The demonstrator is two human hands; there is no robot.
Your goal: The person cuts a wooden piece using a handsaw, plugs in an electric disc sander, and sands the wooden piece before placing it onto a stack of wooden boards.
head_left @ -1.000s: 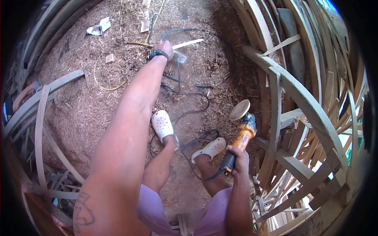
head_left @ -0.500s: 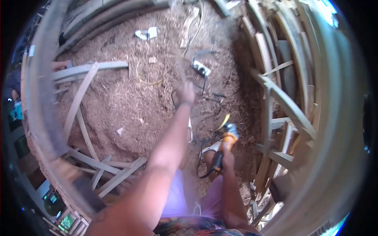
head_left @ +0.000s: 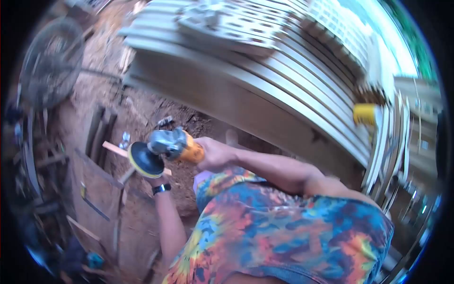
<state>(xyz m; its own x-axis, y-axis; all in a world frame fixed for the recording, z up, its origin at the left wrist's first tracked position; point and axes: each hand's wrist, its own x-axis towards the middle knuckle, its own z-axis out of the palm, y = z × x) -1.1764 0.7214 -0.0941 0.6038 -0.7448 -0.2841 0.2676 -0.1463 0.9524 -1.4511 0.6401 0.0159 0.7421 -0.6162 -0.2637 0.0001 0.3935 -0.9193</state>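
My right hand (head_left: pixel 215 154) is closed around the orange body of an angle grinder (head_left: pixel 189 146) with a grey metal head. Its round black pad with a yellow rim (head_left: pixel 144 160) faces toward the left. Behind that pad is my left hand (head_left: pixel 155 181), mostly hidden, with a dark watch (head_left: pixel 161 189) on the wrist. A light wooden strip (head_left: pixel 115 149) passes behind the pad at my left hand and shows again on the other side; the fingers on it are largely covered.
A large stack of long boards (head_left: pixel 246 90) rises beside me, carrying pale slatted blocks (head_left: pixel 236 26). A yellow container (head_left: pixel 365 114) sits at its right end. At far left stands a round wire-guarded fan (head_left: pixel 52 64). Dark timbers (head_left: pixel 97 130) lie on the dirt floor.
The view has swung from the shavings-covered floor to the board stack. The grinder has come up in my right hand, and my left hand with the wooden strip is now close to its pad.
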